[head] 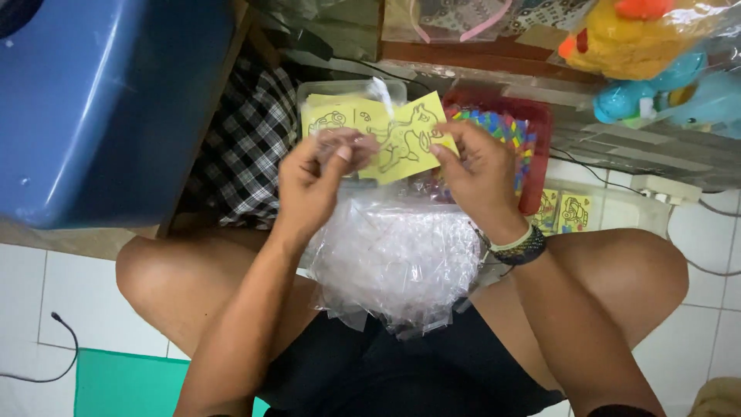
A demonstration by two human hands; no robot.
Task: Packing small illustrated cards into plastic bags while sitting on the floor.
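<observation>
Yellow card, thin, light and easily creased, held above the heap of clear sleeves on the lap. Right hand pinches its right edge; left hand pinches a clear sleeve at its left edge. Edge grips likely suit it best.

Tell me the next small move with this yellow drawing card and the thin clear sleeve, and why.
Probably slide the yellow drawing card, pinched by the right hand, into the thin clear sleeve that the left hand holds beside it; card and sleeve already meet above the heap of clear plastic bags.
</observation>
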